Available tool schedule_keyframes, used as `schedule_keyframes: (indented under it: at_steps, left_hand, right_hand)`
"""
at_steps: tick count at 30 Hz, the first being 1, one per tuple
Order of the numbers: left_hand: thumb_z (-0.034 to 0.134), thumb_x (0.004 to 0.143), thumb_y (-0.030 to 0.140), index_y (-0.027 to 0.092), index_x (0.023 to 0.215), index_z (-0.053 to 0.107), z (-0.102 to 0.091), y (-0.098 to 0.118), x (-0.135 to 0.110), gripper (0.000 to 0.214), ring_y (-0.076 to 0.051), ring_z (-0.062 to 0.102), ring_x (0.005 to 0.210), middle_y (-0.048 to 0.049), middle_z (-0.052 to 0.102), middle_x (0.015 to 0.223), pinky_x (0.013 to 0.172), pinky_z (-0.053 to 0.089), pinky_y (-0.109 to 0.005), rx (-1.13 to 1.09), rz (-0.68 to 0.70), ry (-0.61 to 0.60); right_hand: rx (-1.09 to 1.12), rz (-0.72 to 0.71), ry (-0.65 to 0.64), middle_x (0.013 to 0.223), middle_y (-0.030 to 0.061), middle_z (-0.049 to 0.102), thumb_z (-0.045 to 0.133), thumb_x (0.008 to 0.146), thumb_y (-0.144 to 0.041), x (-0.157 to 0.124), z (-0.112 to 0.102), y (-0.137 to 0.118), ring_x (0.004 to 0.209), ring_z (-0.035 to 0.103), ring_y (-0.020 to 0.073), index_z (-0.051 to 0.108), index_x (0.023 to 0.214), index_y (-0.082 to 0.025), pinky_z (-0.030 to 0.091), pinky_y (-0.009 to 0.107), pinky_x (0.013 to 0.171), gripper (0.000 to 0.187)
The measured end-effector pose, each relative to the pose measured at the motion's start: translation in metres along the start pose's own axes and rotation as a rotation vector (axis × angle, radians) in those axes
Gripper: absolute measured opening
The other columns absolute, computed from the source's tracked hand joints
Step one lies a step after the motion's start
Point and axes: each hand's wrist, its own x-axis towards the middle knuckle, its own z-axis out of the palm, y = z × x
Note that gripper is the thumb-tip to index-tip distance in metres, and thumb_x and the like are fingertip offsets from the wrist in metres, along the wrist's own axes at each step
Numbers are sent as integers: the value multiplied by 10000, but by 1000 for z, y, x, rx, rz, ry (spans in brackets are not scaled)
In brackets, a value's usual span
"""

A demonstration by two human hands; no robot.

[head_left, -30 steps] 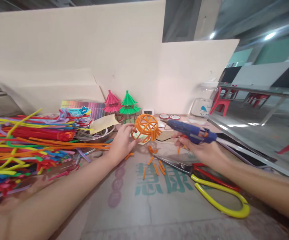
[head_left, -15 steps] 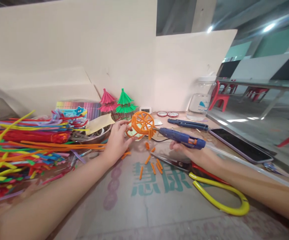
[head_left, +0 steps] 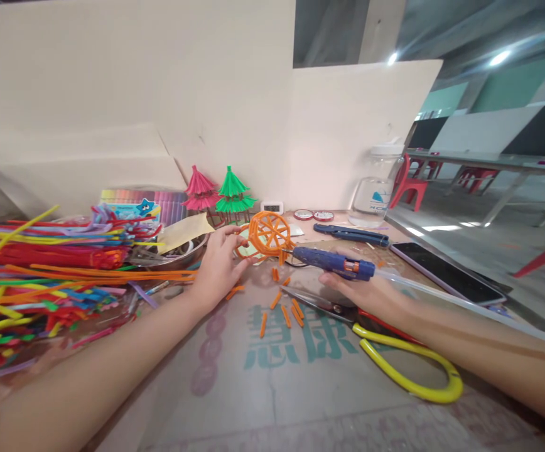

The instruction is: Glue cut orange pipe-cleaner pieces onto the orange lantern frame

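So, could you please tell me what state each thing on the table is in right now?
orange wheel: on edge, held by left hand
glue gun: gripped in right hand, nozzle at the wheel's rim
scissors: lying flat
phone: flat, screen dark
jar: upright, lid on

A heap of pipe cleaners lies at the left beside a marker box, pink and green paper trees stand by the back board, a jar, pliers and a phone sit at the right, and yellow-handled scissors lie on printed cardboard.
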Motion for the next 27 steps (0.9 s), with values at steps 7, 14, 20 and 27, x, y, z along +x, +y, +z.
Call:
schedule_keyframes:
  at_steps: [7,14,20,27]
  left_hand:
    - [662,824,255,201,1041,537,1,-3,0,256,-265,476,1221,-106,492,1265,1053,410,-466,4,39,6]
    - [669,829,258,192,1034,538,1,-2,0,252,-256,476,1219,-109,497,1264,1061,403,-448,14,31,4]
    - [677,824,260,195,1029,535,1,-2,0,258,-259,480,1218,-107,499,1269,1052,409,-445,11,19,-2]
    - [680,818,269,198,1012,530,2,-3,1,256,-259,483,1213,-106,506,1264,1050,409,-448,9,14,4]
  right_hand:
    - [-9,4,19,797,12,636,622,803,-517,1,2,3,718,582,201,572,873,-218,479,318,668,310]
    - [44,-4,-6,789,-4,612,628,814,-498,0,1,0,715,568,185,573,900,-218,469,301,669,298]
    - [23,-17,-29,817,-3,632,617,833,-466,1,1,0,742,578,185,585,889,-219,465,294,690,255]
    - [-2,33,-19,790,-11,612,637,804,-515,0,2,3,729,566,187,601,882,-220,451,296,676,308]
